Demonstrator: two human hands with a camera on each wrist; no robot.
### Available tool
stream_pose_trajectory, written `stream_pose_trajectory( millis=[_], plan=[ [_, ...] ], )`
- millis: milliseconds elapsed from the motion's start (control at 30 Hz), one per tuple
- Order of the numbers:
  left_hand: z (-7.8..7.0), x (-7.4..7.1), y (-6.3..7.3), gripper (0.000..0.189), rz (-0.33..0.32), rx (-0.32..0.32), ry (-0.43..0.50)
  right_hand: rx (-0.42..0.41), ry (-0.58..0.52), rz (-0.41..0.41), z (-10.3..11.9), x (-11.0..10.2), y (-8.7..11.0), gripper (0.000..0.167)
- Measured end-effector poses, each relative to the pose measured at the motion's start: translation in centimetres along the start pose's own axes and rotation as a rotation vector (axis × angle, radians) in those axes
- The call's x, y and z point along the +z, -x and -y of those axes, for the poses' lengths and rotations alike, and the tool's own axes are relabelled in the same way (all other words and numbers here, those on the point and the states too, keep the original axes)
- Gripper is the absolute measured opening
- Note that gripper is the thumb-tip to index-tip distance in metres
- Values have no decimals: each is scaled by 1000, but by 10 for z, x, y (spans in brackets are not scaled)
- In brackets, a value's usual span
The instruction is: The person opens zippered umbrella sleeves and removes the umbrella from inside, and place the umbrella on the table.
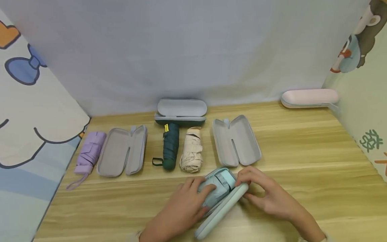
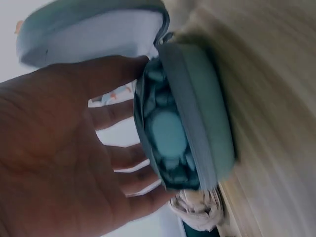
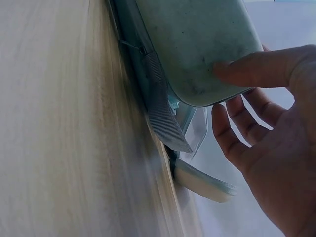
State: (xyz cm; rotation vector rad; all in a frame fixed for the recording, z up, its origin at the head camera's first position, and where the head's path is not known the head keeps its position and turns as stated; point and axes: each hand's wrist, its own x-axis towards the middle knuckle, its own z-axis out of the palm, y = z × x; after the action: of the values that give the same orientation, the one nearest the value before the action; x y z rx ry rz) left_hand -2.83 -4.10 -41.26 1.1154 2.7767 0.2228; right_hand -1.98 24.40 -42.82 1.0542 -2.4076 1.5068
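A pale blue-green folded umbrella [image 1: 218, 189] lies in an unfolded mint zip case [image 2: 210, 113] at the front of the table. My left hand [image 1: 185, 204] spreads over the umbrella, and its fairly straight fingers press on it. In the left wrist view, the umbrella's round end [image 2: 169, 132] faces the palm. At the case's far right corner, my right hand [image 1: 263, 194] pinches the lid [image 1: 223, 211], thumb on the outer face and fingertips at the edge. The lid stands tilted up beside the umbrella. A grey strap [image 3: 162, 101] hangs near that corner in the right wrist view.
Behind my hands lie a dark green umbrella [image 1: 171, 144] and a cream umbrella [image 1: 192, 151]. Three other cases lie open: left [image 1: 114, 153], back [image 1: 181, 108] and right [image 1: 245, 144]. A purple umbrella [image 1: 90, 148] lies far left; a closed pink case [image 1: 311, 97] sits back right.
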Motion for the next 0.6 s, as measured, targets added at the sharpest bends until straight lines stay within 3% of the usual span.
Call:
stream_pose_trajectory(
  millis=[233,467,600],
  plan=[
    [-17,10,-10,65,-62,-53,-171,34,-10,16,-2,-1,1,50],
    [-24,12,-15,67,-115,-154,-79,53,-20,25,-4,-1,5,49],
    [-29,13,-17,66,-168,-178,-108,18,-28,27,-6,-3,4,49]
  ],
)
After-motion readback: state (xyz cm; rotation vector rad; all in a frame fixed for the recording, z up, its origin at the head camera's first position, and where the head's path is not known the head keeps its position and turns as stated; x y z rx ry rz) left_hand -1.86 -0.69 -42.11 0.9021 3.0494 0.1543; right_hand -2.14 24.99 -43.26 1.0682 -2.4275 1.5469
